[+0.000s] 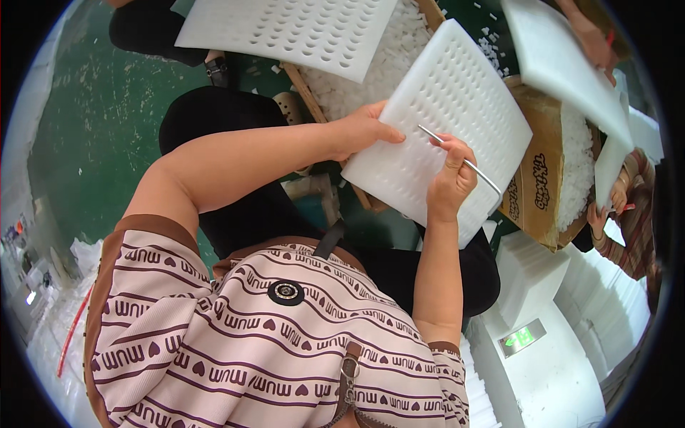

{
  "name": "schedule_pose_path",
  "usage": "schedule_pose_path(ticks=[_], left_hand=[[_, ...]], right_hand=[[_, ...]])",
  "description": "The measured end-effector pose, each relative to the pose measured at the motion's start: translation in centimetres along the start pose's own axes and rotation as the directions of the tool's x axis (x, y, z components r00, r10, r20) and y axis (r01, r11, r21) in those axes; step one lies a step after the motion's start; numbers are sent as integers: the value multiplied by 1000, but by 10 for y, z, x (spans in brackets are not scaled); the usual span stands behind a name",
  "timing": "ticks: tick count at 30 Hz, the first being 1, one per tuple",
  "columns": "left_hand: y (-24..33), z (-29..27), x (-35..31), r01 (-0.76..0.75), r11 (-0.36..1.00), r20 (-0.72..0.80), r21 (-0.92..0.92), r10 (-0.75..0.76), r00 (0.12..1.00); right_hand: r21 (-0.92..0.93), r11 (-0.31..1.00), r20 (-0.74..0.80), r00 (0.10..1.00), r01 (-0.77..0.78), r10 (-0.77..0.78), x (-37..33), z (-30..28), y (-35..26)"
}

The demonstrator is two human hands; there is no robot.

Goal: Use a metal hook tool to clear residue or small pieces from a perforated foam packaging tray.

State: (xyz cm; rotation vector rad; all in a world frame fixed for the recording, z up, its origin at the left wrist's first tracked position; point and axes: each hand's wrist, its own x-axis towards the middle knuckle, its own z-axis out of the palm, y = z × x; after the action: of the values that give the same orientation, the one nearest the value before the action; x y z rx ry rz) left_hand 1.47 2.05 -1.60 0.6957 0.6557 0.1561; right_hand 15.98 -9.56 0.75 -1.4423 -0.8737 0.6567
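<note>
A white foam sheet [457, 107] with rows of small oval holes tilts in front of me, above my knees. My left hand [364, 130] grips its left edge, thumb on the upper face and fingers hidden beneath. In my right hand [452, 175] is a thin bent metal rod [482, 176], closed between thumb and fingers. The rod's straight tip points up and left, close to the sheet's face near my left thumb. Whether the tip touches the foam I cannot tell.
Beyond my sheet, a wooden-edged bin [335, 89] holds many small white foam pieces. A second holed foam sheet [285, 32] hangs over it. At right stand a cardboard box [536, 167] of white pieces and a co-worker's foam sheet [571, 60]. Another person's hands [606, 207] work farther right.
</note>
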Motion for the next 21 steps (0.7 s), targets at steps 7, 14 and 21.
schedule_pose_path(ticks=[7,14,21], left_hand=[[3,8,-4,-130,988,25,80,128,991],[0,0,0,-149,987,27,-54,151,988],[1,6,0,-270,962,-2,48,271,963]], right_hand=[[-604,713,293,931,357,-217,19,21,0],[-39,998,12,999,-45,45,12,11,-3],[-448,862,238,961,238,-141,26,31,0]])
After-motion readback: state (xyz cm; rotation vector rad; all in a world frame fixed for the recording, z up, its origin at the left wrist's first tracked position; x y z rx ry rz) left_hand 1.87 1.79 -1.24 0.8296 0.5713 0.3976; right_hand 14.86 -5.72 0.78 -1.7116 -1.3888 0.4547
